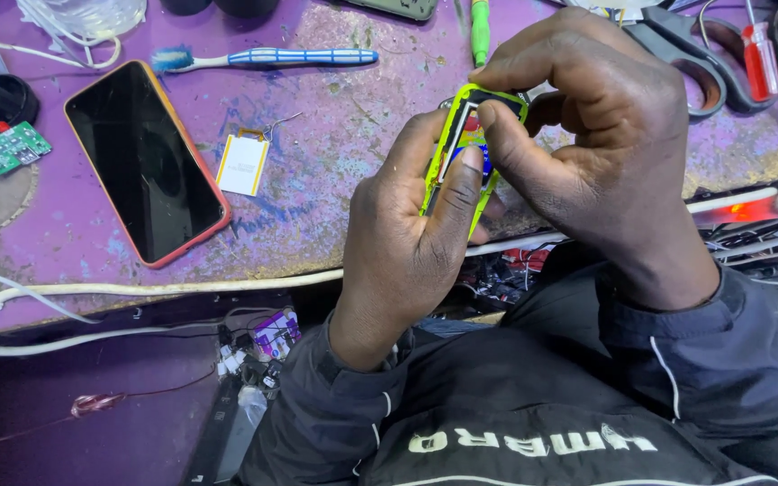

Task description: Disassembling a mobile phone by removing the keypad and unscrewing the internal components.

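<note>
Gripping a small yellow-green phone frame (461, 148) between them, both hands meet just right of the frame's centre, above the front edge of a worn purple workbench (335, 135). The left hand (407, 238) cradles the frame from below, thumb pressed up along its face and fingers wrapped behind, closed firmly on it. The right hand (601, 135) comes in from three o'clock, its fingers curled over the frame's top end and its thumb pushing against the inner edge, so it too is clamped on the same piece. At nine o'clock from the hands lies a dark smartphone in a red case (144, 162), screen up, and between it and the hands a small flat battery (243, 164) with thin wires. At eleven o'clock rests a blue toothbrush (263, 58); at twelve o'clock a green-handled screwdriver (480, 29); at two o'clock, scissors (700, 58) beside a red-handled screwdriver (761, 56). A small green circuit board (9, 148) sits at the far left.
</note>
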